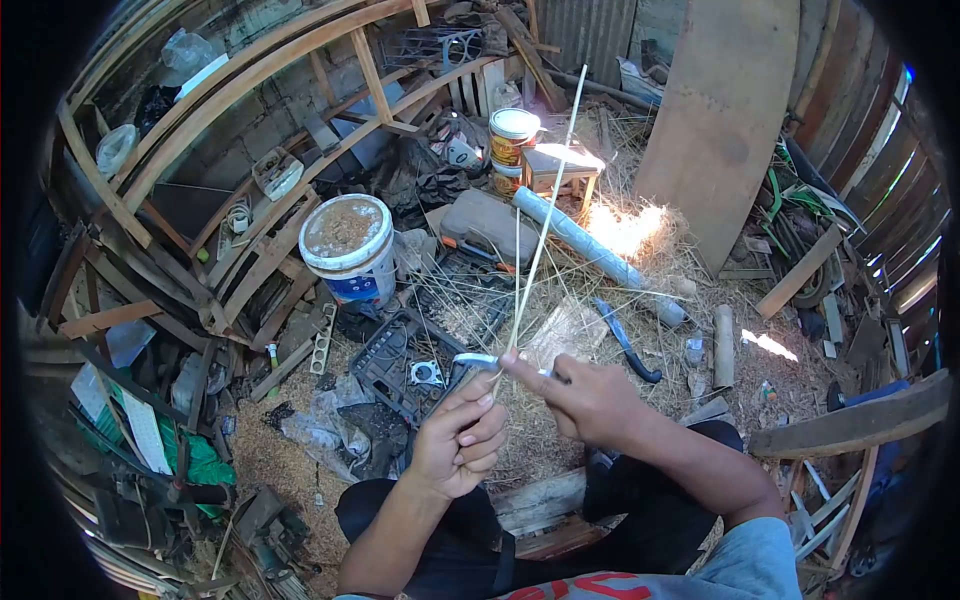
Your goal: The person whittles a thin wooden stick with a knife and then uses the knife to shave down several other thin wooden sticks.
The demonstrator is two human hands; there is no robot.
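Note:
A long pale strip [543, 235] rises from between my two hands and leans slightly right, with a shorter thin strip [518, 262] beside it. My left hand [462, 440] is closed around the strip's lower end. Just right of it, my right hand [588, 398] is closed on a knife, its index finger stretched against the strip. The knife's curved, shiny blade [475, 359] points left, across the strip above my left thumb. Most of the knife's handle is hidden by my fingers.
A blue-handled machete [628, 342] lies on the straw-covered floor beyond my right hand. Farther off are a grey-blue pipe [583, 240], a white bucket [348, 248], a small wooden stool [562, 165] and a grey case [485, 228]. A black plastic tray [392, 362] lies left.

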